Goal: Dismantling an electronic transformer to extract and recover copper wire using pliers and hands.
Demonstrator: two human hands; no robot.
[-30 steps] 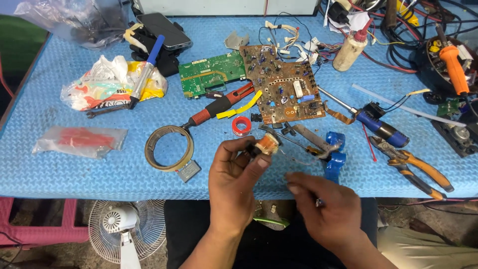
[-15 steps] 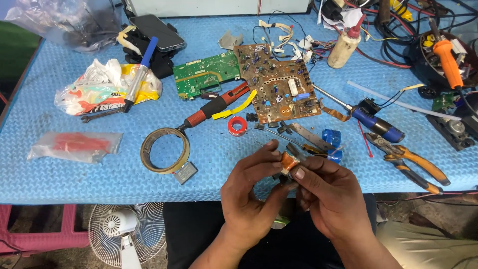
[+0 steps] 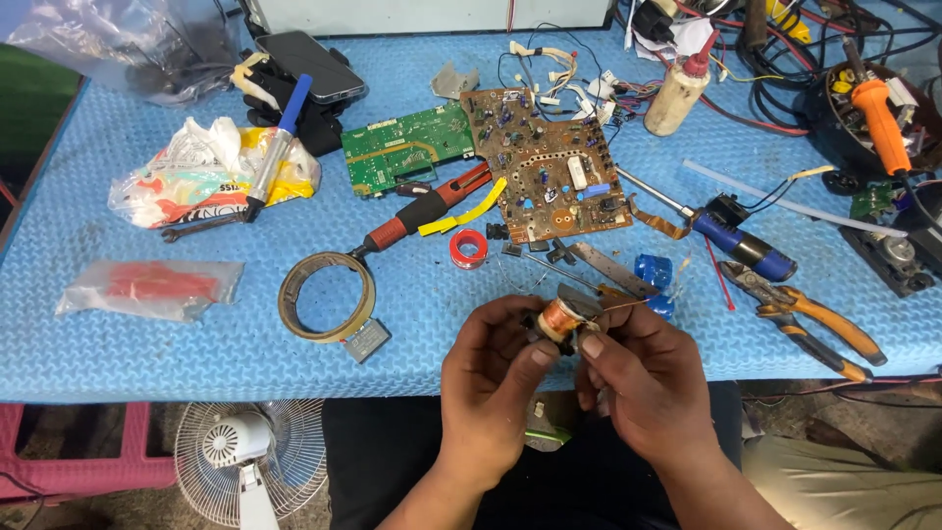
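Lower centre of the frame, just off the near edge of the blue table [image 3: 118, 344]: left hand [image 3: 491, 393] and right hand [image 3: 648, 383] are together, both pinched on a small copper-wound coil [image 3: 561, 319]. Judgement: this handling goes best with the left grip steady on the coil's body and the right fingertips working only the loose end, so the windings stay tight. Containers, left to right: clear bag [image 3: 147, 290] with red parts at left, crumpled printed bag [image 3: 206, 177] upper left, contents unclear, capped squeeze bottle [image 3: 677, 93] upper right.
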